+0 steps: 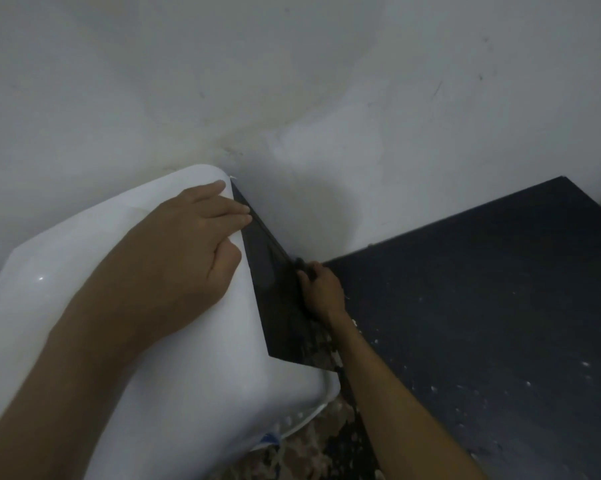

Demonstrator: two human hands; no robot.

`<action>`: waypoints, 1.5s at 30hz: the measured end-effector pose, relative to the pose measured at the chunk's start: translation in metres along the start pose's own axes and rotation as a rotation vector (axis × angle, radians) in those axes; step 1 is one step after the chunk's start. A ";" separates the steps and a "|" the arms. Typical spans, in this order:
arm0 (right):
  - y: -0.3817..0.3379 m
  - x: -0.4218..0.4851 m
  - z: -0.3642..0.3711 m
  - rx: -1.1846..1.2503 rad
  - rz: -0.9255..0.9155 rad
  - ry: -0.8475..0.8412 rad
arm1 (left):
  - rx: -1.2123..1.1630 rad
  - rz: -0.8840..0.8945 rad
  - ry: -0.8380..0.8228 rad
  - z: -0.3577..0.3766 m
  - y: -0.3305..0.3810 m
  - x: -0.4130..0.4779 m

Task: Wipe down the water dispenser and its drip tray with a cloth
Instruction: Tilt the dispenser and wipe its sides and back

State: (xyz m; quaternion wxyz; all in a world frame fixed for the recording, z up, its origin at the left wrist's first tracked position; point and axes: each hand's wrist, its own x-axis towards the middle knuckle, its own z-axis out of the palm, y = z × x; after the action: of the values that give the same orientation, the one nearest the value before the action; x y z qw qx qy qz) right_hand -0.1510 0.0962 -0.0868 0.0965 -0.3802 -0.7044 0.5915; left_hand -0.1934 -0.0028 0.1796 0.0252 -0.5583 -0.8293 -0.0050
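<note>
Resting on the white top of the water dispenser, the left hand lies palm down. Its fingers are straight and reach the dispenser's rear right corner; the thumb is tucked against the palm. It holds nothing. The left forearm crosses the dispenser's top from the near left.

The dispenser fills the lower left of the view, seen from above. Its black side panel drops away along the right edge of the top.

The right hand is lower, against that side panel near its rear edge. Its fingers are curled around a small dark wad that touches the panel. The wad is too dim to confirm as cloth.

Below the dispenser, at its right front foot, speckled floor shows.

Right of the dispenser, just beside the right arm, lies a dark flat surface flecked with pale specks; its rear corner points away from the dispenser.

Behind the dispenser stands a pale wall, scuffed and stained, with darker marks just above the dispenser's rear corner.

The drip tray is not visible.
</note>
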 end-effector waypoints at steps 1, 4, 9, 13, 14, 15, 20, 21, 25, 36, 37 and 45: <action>0.012 -0.001 0.002 -0.036 0.036 -0.015 | 0.002 0.003 -0.002 0.000 -0.001 0.000; 0.023 -0.008 0.003 -0.103 0.057 -0.017 | 0.005 -0.002 -0.011 0.001 -0.001 0.000; -0.022 -0.034 -0.015 0.117 -0.022 -0.007 | 0.017 0.021 0.003 0.000 0.001 -0.001; -0.070 -0.057 -0.024 0.318 -0.104 0.039 | 0.016 0.004 0.006 0.000 0.001 -0.002; -0.081 -0.063 -0.026 0.374 -0.130 0.050 | 0.017 0.007 0.013 0.000 0.001 -0.002; -0.091 -0.069 -0.029 0.429 -0.165 0.060 | 0.015 0.002 0.015 0.000 0.002 -0.002; -0.144 -0.083 -0.040 0.563 -0.384 0.101 | 0.018 -0.024 0.043 0.000 0.003 -0.003; -0.146 -0.081 -0.038 0.556 -0.399 0.115 | 0.020 -0.031 0.040 0.000 0.003 -0.003; -0.118 -0.059 -0.020 0.418 -0.376 0.164 | 0.017 -0.040 0.025 0.003 0.000 -0.002; -0.047 -0.026 -0.006 0.410 -0.250 0.192 | 0.022 0.005 -0.004 0.003 -0.002 0.000; -0.039 -0.024 -0.004 0.390 -0.247 0.197 | 0.023 0.004 0.000 0.003 -0.002 -0.001; 0.017 0.007 0.017 0.069 0.017 0.146 | 0.018 0.001 0.004 0.003 -0.001 -0.002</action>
State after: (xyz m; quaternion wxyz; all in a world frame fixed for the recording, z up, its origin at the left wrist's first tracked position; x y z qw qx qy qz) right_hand -0.1587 0.0882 -0.1095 0.1559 -0.4247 -0.6715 0.5869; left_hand -0.1941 -0.0052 0.1762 0.0318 -0.5584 -0.8290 0.0014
